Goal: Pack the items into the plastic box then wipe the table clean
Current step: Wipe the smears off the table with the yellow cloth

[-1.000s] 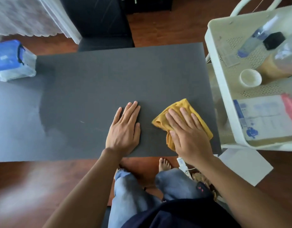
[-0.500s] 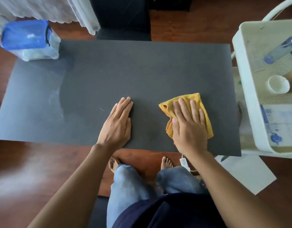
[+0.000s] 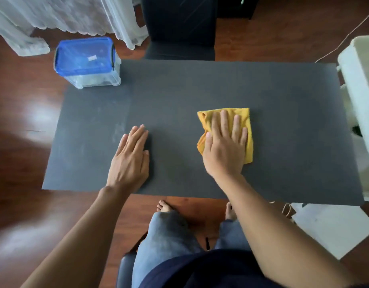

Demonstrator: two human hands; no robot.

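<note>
cloth (image 3: 247, 129) part-hidden under right hand (image 3: 225, 150) | box (image 3: 87, 62) contents seemingly blurred

Both bare forearms reach forward from the bottom edge. The left hand (image 3: 129, 161) lies palm down with fingers straight and together, flat on the surface (image 3: 200, 90). The right hand (image 3: 225, 146) presses palm down, fingers straight and slightly spread.
</note>
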